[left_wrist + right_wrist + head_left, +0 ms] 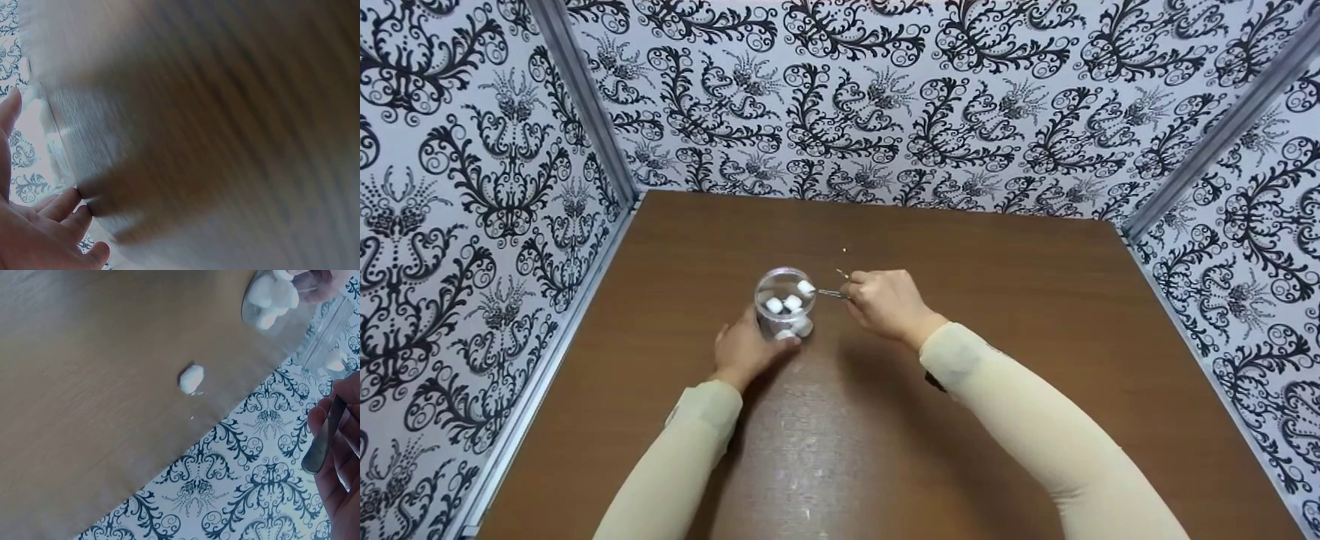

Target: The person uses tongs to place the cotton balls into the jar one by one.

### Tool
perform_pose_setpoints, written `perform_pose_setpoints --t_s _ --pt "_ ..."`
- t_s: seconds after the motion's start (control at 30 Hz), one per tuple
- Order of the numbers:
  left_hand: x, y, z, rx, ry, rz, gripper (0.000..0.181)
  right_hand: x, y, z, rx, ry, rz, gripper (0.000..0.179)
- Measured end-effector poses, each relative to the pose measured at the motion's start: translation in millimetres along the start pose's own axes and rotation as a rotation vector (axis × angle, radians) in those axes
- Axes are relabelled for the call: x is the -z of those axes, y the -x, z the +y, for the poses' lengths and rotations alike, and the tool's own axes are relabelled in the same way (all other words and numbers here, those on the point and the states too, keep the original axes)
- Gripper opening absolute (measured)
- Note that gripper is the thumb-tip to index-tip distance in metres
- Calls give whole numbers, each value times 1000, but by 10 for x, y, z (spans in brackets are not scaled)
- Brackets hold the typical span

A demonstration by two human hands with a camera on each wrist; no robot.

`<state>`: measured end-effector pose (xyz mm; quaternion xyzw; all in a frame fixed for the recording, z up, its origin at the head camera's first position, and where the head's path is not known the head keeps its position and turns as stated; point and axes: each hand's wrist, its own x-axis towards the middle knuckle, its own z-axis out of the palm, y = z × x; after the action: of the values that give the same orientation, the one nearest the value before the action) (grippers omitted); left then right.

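My left hand [746, 349] grips the lower side of a clear jar [763, 289], which stands on the table. Several soft white pieces [793, 303], perhaps marshmallows, lie inside it. My right hand [889, 302] pinches a thin metal utensil [831, 293] whose flat, rounded handle shows in the right wrist view; its exact kind is unclear. One white piece [806, 287] is at the utensil's tip, just at the jar's mouth. Fingers [64, 205] of the left hand show beside the jar in the left wrist view.
Another white piece [192, 379] lies on the brown table [1035, 300] in the right wrist view, with small crumbs near it. A tiny white speck [844, 250] lies beyond the right hand. Patterned walls [847, 112] enclose the table's back and sides.
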<state>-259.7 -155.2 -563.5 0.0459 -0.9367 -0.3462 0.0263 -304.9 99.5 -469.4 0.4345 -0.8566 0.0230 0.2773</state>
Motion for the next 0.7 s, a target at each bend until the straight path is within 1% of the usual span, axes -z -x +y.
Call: perform_pose_setpoints --t_s 0.17,0.4,0.6,0.7 --pt "2 7 -3 -1 2 4 101 -37 -11 -39 1 -11 -6 8" --pt "-5 -8 2 12 -2 -9 103 -83 1 -58 5 -22 6 7" --pt "-8 -5 0 8 -21 -13 101 -79 -10 -70 0 -36 -33 8" --pt "1 4 4 6 -16 -8 100 -75 -3 -67 -1 -42 -47 9"
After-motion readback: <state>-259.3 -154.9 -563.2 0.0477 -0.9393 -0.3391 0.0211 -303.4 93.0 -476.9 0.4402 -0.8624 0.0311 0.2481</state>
